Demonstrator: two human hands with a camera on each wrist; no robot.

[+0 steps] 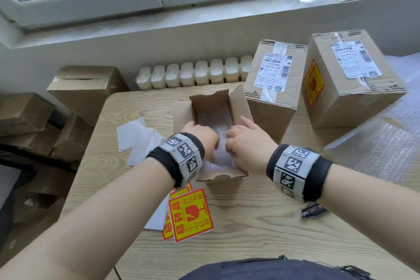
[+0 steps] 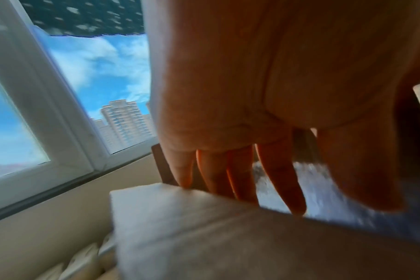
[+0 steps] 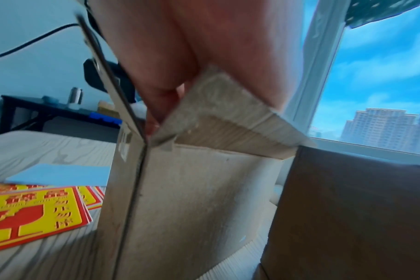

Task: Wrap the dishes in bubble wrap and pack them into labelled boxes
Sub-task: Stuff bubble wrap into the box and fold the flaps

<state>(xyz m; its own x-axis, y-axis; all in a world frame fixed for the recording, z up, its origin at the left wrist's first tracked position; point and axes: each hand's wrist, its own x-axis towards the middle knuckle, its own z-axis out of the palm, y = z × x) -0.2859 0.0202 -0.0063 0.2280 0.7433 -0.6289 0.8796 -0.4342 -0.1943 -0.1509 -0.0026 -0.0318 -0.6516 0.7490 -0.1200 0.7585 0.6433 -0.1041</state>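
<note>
Near the counter's (image 1: 250, 223) far edge, both hands reach into the open box (image 1: 238, 102). Left hand (image 1: 200, 135) and right hand (image 1: 247, 143) press, fingers curled, on the bubble-wrapped bundle (image 1: 216, 120): likely light, soft-skinned, fragile within; best cradled from beneath.

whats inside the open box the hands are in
Bubble wrap fills the open cardboard box, and both the left hand and right hand reach into it. Whether a dish lies under the wrap cannot be seen; hands and wrap cover it.
</note>
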